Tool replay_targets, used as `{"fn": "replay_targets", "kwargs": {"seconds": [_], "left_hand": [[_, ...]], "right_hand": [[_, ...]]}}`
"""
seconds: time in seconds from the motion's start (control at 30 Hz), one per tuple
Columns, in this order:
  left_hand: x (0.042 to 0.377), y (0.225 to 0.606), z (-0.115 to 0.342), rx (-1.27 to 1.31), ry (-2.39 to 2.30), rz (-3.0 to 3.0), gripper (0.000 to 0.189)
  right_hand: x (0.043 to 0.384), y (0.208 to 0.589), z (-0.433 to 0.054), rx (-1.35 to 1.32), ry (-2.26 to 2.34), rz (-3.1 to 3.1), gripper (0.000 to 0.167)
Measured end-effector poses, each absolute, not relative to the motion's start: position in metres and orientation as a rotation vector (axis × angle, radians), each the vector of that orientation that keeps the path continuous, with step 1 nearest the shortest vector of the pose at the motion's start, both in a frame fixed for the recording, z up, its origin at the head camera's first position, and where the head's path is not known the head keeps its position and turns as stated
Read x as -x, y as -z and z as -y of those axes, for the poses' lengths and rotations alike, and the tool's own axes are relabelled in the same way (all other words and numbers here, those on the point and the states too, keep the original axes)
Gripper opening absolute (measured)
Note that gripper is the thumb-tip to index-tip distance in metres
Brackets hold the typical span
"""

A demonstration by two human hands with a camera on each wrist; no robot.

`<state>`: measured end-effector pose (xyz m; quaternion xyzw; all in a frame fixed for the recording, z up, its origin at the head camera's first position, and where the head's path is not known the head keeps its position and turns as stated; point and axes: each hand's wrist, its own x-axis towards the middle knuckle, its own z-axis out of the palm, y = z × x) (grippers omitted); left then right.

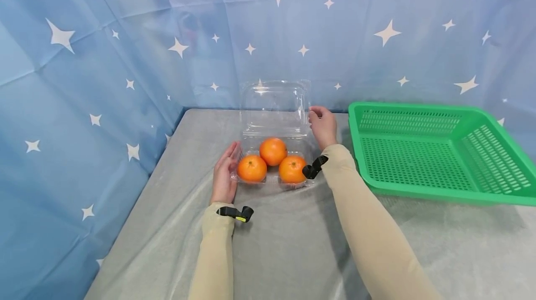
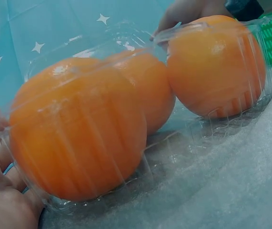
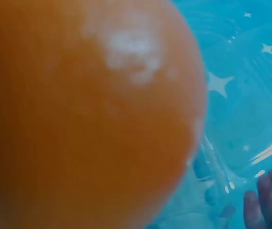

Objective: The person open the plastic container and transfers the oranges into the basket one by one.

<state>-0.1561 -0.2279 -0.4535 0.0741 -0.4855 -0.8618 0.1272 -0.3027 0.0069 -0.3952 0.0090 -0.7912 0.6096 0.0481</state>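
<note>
A clear plastic clamshell box [image 1: 272, 180] lies on the grey cloth with its lid [image 1: 274, 104] raised at the back. Three oranges sit inside: a left orange [image 1: 252, 169], a back orange [image 1: 273, 151] and a right orange [image 1: 292, 170]. My left hand [image 1: 224, 176] rests along the box's left wall, fingers fairly straight, as the left wrist view also shows. With its fingertips, my right hand [image 1: 323, 128] pinches the right edge of the raised lid. In the right wrist view a blurred orange [image 3: 88, 114] fills the left side, and several fingers [image 3: 267, 200] show at lower right.
A green perforated plastic basket [image 1: 423, 190] stands to the right of the box, close to my right forearm. Grey cloth [image 1: 284, 244] covers the table. Behind and to the left hangs a blue curtain [image 1: 234, 21] with white stars.
</note>
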Motion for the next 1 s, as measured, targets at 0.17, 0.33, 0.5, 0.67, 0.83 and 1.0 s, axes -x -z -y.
{"fn": "replay_targets", "kwargs": {"seconds": [0.17, 0.33, 0.5, 0.67, 0.83, 1.0], "left_hand": [[0.155, 0.453, 0.227, -0.217, 2.508, 1.413, 0.056], [0.155, 0.453, 0.227, -0.214, 2.496, 1.432, 0.056], [0.156, 0.453, 0.228, -0.219, 2.501, 1.417, 0.056], [0.158, 0.453, 0.229, -0.213, 2.517, 1.389, 0.056], [0.158, 0.454, 0.229, -0.222, 2.510, 1.401, 0.056], [0.157, 0.454, 0.228, -0.209, 2.486, 1.438, 0.056]], "right_hand": [[0.307, 0.399, -0.006, 0.008, -1.860, 2.433, 0.028], [0.313, 0.398, -0.007, 0.014, -1.901, 2.473, 0.027], [0.318, 0.394, -0.009, 0.006, -1.928, 2.535, 0.027], [0.324, 0.391, -0.009, 0.008, -1.909, 2.618, 0.030], [0.327, 0.392, -0.009, 0.031, -1.906, 2.679, 0.032], [0.327, 0.391, -0.010, 0.071, -1.905, 2.736, 0.032]]}}
